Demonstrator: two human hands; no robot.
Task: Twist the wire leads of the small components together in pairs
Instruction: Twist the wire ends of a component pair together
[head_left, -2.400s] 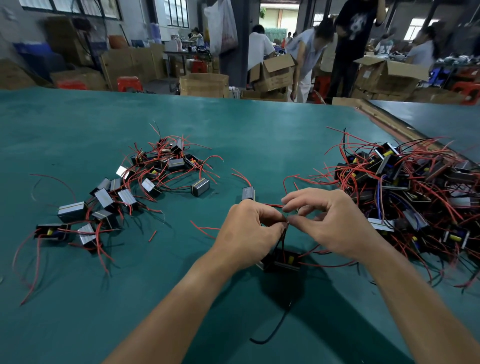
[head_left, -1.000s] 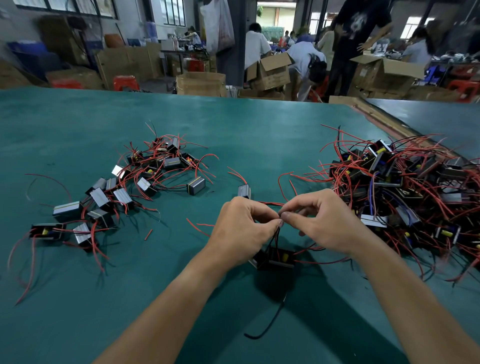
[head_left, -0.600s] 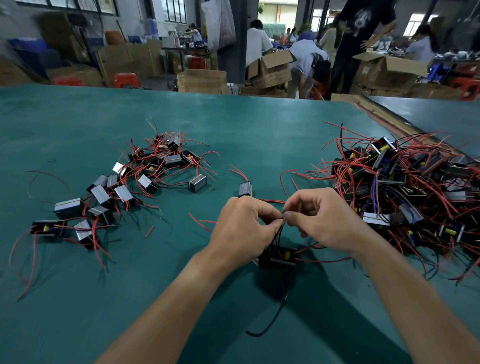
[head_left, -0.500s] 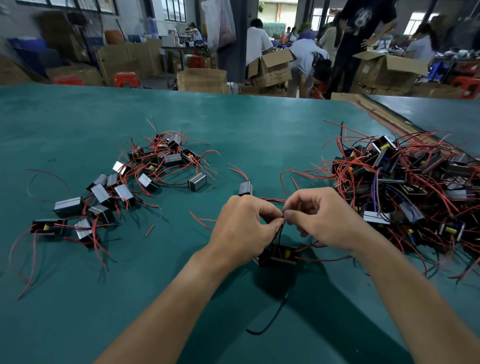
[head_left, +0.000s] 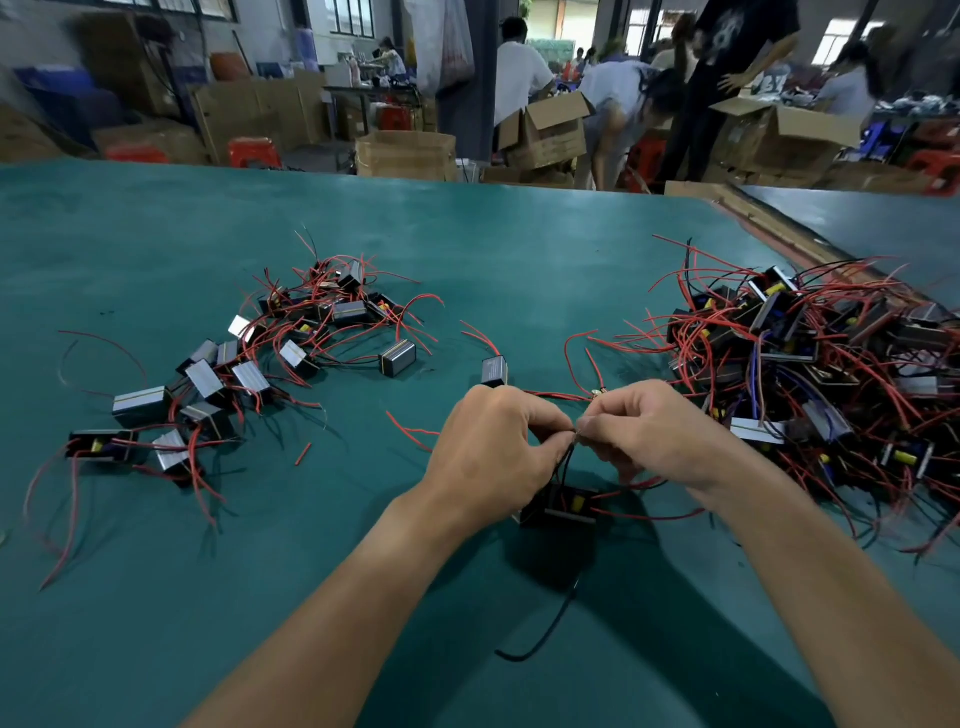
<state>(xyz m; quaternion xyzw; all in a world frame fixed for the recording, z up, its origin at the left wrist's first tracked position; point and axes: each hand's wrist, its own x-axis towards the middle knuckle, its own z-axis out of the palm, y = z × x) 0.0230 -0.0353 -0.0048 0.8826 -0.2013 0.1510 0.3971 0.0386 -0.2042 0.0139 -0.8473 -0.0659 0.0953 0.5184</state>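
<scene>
A small black component with a yellow part hangs just below my hands, above the green table. Its thin dark wire leads run up to my fingertips. My left hand and my right hand meet tip to tip, each pinching the lead ends between thumb and fingers. A black lead trails down toward me. A single component lies just beyond my left hand.
A spread of components with red leads lies at the left. A dense heap of components and red wires sits at the right. Beyond the table's far edge stand cardboard boxes and several people.
My hands stay together at the lead ends with only small finger shifts. The hanging component has barely moved. A person in the background has bent lower.
</scene>
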